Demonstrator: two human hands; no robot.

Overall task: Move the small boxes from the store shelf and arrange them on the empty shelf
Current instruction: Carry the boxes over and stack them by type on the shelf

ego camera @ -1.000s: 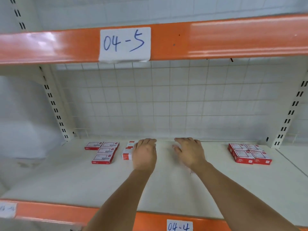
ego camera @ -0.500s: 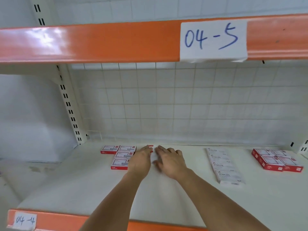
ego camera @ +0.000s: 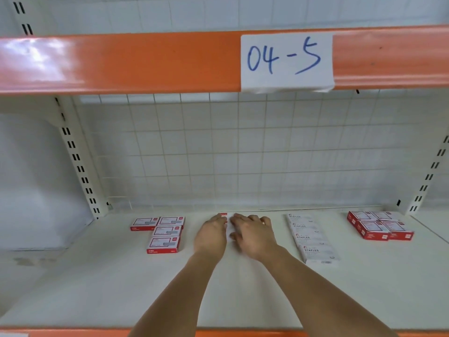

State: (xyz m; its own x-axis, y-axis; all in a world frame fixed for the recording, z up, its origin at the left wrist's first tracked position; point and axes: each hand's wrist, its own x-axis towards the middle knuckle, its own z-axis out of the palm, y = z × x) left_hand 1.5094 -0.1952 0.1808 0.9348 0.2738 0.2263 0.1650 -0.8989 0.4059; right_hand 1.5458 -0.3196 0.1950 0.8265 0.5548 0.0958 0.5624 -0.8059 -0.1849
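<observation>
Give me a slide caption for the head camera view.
Both hands arranging small boxes mid-shelf, between red boxes and white staple packs.

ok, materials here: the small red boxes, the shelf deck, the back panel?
Small red boxes: look like printed cardboard, matte, with crisp folded edges and flat printed faces.
Shelf deck: smooth off-white board, probably painted metal or laminate; its soft, dull sheen leaves that open.
Back panel: thin white wire grid, apparently coated metal, with the wall visible through the squares.

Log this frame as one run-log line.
stage: arranging | left hand: on shelf, grip unclear | right hand: same | red box: partly hidden between hands | white staples boxes: row to right
</observation>
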